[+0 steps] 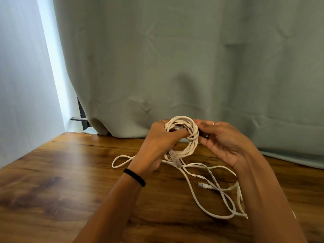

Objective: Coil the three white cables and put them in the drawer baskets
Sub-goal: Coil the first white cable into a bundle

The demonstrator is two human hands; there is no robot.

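A white cable coil [191, 137] of several loops hangs above the wooden table [52, 172]. My left hand [157, 144] grips the coil's left side, thumb across the loops, and a clear plug [174, 158] dangles below that hand. My right hand [226, 142] pinches the coil's right side with its fingertips. Loose white cable [210, 195] trails from the coil over the table to the right, with another plug [203, 185] lying among the strands. A loop [121, 161] sticks out to the left. No drawer or basket is in view.
A grey-green curtain [175, 67] hangs behind the table and drapes onto its back edge. A dark metal bracket [80, 118] shows at the curtain's left edge. A pale wall stands at the left.
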